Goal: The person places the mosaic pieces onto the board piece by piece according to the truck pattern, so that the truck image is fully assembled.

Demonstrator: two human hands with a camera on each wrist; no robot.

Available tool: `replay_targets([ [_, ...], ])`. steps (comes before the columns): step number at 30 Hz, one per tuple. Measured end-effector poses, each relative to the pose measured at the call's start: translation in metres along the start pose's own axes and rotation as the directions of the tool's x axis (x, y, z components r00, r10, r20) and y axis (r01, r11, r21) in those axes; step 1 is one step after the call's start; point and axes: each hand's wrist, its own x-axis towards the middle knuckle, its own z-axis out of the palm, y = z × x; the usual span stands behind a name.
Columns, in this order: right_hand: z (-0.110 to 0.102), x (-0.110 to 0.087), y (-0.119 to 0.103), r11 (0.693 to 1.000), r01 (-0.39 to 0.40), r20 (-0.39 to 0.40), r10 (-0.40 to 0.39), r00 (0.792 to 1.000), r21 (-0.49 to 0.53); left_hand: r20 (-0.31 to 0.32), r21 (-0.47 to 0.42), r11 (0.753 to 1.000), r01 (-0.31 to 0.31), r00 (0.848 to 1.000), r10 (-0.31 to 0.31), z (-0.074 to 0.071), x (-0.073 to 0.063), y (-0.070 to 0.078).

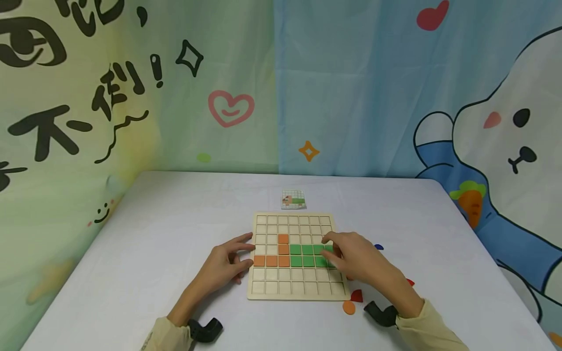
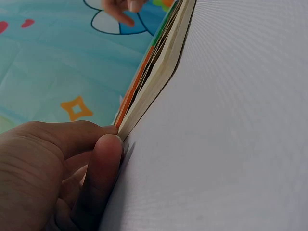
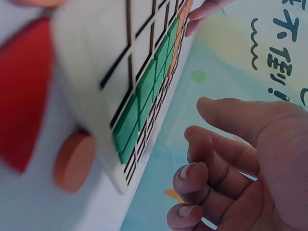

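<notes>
On the table lies a pale wooden grid board with square cells. Flat orange squares fill a row from the left edge and a short column above its right end. To their right, green squares form a two-row block reaching towards the right edge. My left hand rests its thumb and fingertips against the board's left edge. Over the right end of the green block hovers my right hand, fingers loosely bent. In the right wrist view, nothing shows between its thumb and fingers.
Behind the board lies a small pattern card showing orange and green squares. Near the board's right side are an orange disc, a red wedge and a blue piece, with others partly hidden by my right arm. A printed curtain hangs behind the table.
</notes>
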Motion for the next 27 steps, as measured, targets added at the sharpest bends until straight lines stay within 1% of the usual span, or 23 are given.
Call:
replay_targets([
  [9,-0.004,-0.034,0.013,0.998,-0.043,0.026,0.041,0.999,0.051,-0.005,0.008,1.000,0.012,1.000,-0.012,0.000,0.000,0.001],
  [12,-0.004,-0.045,0.018,0.998,-0.053,0.028,0.052,0.998,0.034,-0.004,0.012,1.000,0.014,1.000,-0.014,0.000,0.000,0.001],
  [19,-0.002,-0.062,0.030,0.993,-0.113,0.047,0.114,0.992,-0.013,-0.003,0.014,1.000,0.011,1.000,-0.011,-0.001,-0.001,0.001],
  [22,-0.002,-0.069,0.035,0.995,-0.102,0.064,0.101,0.993,0.010,0.001,0.014,1.000,0.012,1.000,-0.012,0.000,0.000,0.001],
  [27,-0.001,-0.081,0.042,0.995,-0.057,0.092,0.050,0.994,0.079,-0.004,0.024,0.999,0.028,1.000,-0.028,0.001,0.001,0.002],
])
